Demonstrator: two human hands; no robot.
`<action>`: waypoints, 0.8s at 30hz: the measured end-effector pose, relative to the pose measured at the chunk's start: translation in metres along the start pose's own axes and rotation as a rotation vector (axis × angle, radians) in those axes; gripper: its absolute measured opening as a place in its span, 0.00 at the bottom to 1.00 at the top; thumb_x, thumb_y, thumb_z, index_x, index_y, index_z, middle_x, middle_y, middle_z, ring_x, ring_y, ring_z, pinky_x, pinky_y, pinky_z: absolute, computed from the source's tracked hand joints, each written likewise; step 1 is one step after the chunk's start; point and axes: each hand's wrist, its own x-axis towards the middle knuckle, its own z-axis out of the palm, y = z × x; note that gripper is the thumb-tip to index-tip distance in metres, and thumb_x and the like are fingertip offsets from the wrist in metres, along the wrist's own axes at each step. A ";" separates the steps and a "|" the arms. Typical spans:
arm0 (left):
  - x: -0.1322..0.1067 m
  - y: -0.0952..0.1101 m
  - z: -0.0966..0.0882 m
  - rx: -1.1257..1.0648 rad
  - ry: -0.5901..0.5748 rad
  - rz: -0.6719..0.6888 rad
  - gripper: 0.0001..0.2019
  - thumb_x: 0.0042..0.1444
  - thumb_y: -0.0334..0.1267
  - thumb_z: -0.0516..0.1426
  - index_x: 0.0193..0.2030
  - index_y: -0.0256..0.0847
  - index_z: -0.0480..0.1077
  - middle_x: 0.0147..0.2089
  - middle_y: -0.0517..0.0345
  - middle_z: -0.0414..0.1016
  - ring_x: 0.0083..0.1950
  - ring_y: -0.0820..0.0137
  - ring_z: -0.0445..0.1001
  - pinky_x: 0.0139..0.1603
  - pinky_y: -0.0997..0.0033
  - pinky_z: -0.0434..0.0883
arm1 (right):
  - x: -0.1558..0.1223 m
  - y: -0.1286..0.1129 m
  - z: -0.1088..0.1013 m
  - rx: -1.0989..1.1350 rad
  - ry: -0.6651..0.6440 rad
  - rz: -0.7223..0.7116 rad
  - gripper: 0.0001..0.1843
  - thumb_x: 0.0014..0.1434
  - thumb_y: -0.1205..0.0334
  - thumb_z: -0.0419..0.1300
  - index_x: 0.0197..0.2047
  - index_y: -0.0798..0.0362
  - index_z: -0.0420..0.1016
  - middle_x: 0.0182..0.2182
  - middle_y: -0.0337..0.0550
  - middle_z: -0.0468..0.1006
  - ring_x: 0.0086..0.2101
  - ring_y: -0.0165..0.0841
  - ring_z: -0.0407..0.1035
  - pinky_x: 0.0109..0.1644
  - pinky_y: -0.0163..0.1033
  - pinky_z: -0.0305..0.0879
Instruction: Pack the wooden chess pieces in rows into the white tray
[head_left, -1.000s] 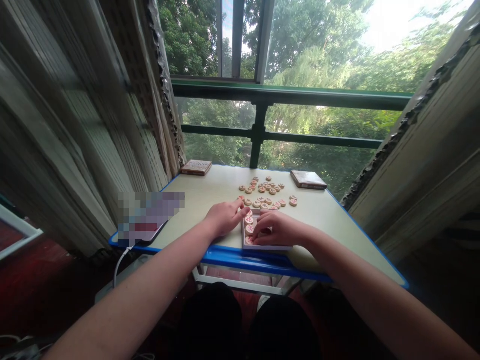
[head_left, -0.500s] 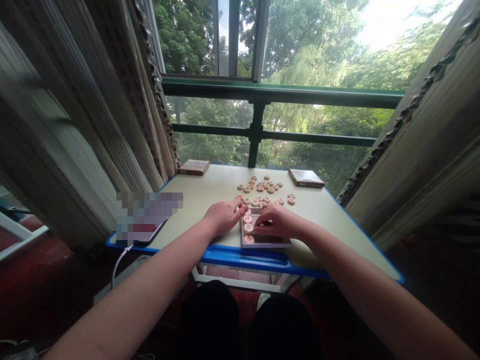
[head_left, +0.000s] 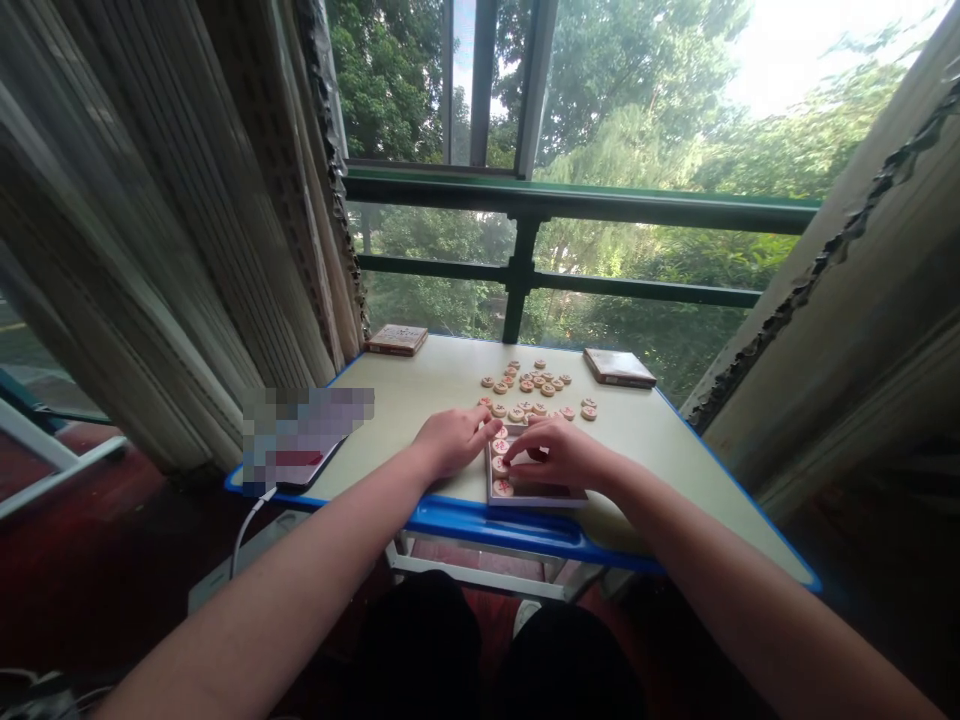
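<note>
A shallow light-coloured box [head_left: 537, 500] stands near the table's front edge. Round Chinese chess pieces [head_left: 503, 488] with red characters form a column along its left wall. My left hand [head_left: 454, 443] rests on the table to the left, its fingers stretched to the box's far left corner, where the thumb meets the rim. Over the box arches my right hand [head_left: 561, 452], fingers bent and apart, with fingertips touching a piece in the column. Part of the box's inside is hidden under this hand. Beyond the box, several more chess pieces [head_left: 547, 389] lie scattered on the table.
On the pale table [head_left: 675, 480] with a blue edge, a flat box [head_left: 397, 339] lies at the far left and another flat box [head_left: 619, 367] at the far right. A blurred-out device [head_left: 307, 440] with a white cable [head_left: 241, 530] is at the left edge. Curtains flank the window.
The whole view has shifted slightly, so the scene appears a little lower and further right. My right fingertips have shifted slightly against the column of pieces. My left hand stays at the box's corner.
</note>
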 end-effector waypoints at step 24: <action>-0.001 -0.002 0.000 -0.039 0.021 0.003 0.27 0.59 0.57 0.34 0.43 0.46 0.69 0.39 0.54 0.77 0.41 0.62 0.74 0.36 0.69 0.65 | 0.000 0.002 0.001 0.122 -0.050 0.064 0.11 0.53 0.57 0.61 0.36 0.54 0.80 0.24 0.40 0.72 0.26 0.27 0.63 0.32 0.32 0.59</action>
